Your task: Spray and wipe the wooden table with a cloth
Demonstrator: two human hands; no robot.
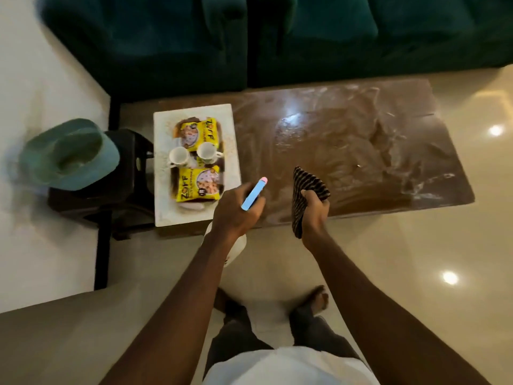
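Floor: glossy cream tiles; the person stands on them at the near long edge of the table
Left grip: clenched round the neck of a white plastic spray bottle with a pale blue trigger head and pink nozzle tip, held at the near edge with the nozzle aimed out over the wood
Right grip: grasping a bunched dark brown cloth with thin pale stripes; its upper end hangs over the front of the wood, and whether it touches cannot be told
Tabletop: brown wooden rectangle; its bare middle and right part carry whitish wet smears and swirls
Step in hand: judged as the turn from spraying to wiping, since liquid lies on the wood and the cloth is poised beside it
Next move: likely calls for pressing the cloth flat and sweeping through the smears to the far and right edges; the left end lies under a tray, which would need shifting first
White rectangular tray: on the tabletop's left end, holding yellow snack packets and white cups
Counts: one bottle, one cloth, one tray, two packets, two cups
Dark stool: left of the table, bearing one teal-green brimmed hat
Dark teal upholstered sofa: along the far side
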